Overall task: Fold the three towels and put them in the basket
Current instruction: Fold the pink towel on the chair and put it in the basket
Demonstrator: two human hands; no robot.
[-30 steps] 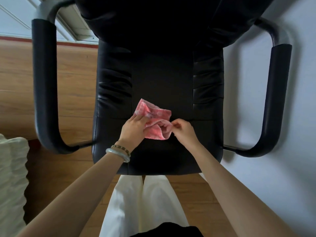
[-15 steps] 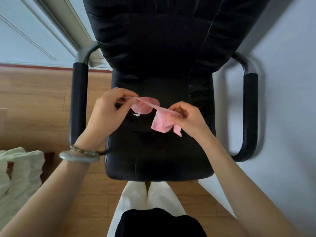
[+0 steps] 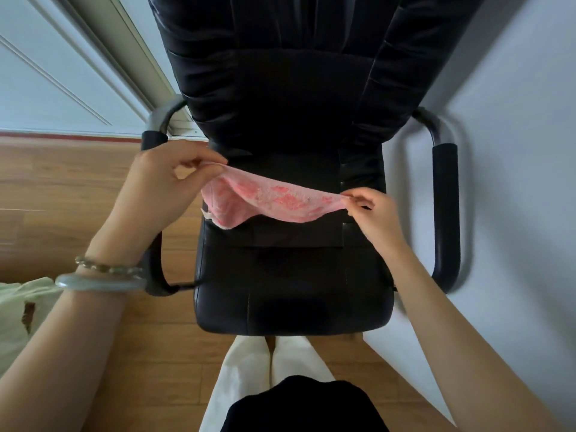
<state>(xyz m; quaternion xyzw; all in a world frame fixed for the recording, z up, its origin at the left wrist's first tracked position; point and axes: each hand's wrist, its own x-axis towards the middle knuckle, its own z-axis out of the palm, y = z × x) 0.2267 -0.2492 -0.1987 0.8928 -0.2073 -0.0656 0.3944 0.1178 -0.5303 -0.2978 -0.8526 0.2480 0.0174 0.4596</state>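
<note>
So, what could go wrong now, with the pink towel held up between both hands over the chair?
1. The left hand and right hand pinch only the corners of the pink towel; one corner may slip out.
2. The middle sags unevenly, so the next fold may come out crooked.
3. If dropped, it could slide off the smooth black chair seat onto the floor.

Looks like a home rm or small office corner: black padded armchair (image 3: 290,275) w/ metal-tube armrests on a wood plank floor (image 3: 62,188), white panelled door (image 3: 46,73) w/ frame behind, plain pale wall (image 3: 514,120) at right, pale crumpled fabric (image 3: 15,313) at left edge.
</note>
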